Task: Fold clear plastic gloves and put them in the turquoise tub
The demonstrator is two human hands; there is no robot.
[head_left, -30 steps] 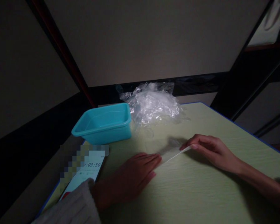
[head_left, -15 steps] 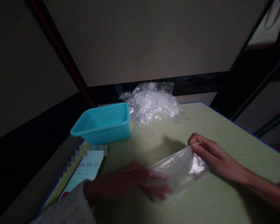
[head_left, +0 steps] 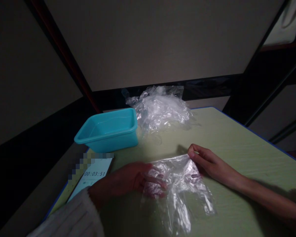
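A clear, thin plastic disposable glove (head_left: 179,197) hangs between my hands over the table, its finger-like strips trailing down toward me. My right hand (head_left: 203,161) pinches its upper right edge between thumb and fingers. At the upper left corner, my left hand (head_left: 146,181) has its fingers curled at the film and showing through it; the top edge runs nearly straight from one hand to the other. Exactly how the left fingertips grip is blurred by the shiny plastic. Behind lies a crumpled heap of similar clear plastic gloves (head_left: 162,110).
A turquoise plastic basket (head_left: 113,142) stands at the back left, beside the heap. A phone (head_left: 95,172) with a running timer lies near my left forearm. The pale table (head_left: 241,148) has a blue edge, and panels rise behind it.
My right hand has moved left and slightly down. My left fingers, spread behind the film before, are now curled, and the glove has dropped from a slanted stretch into a hanging sheet.
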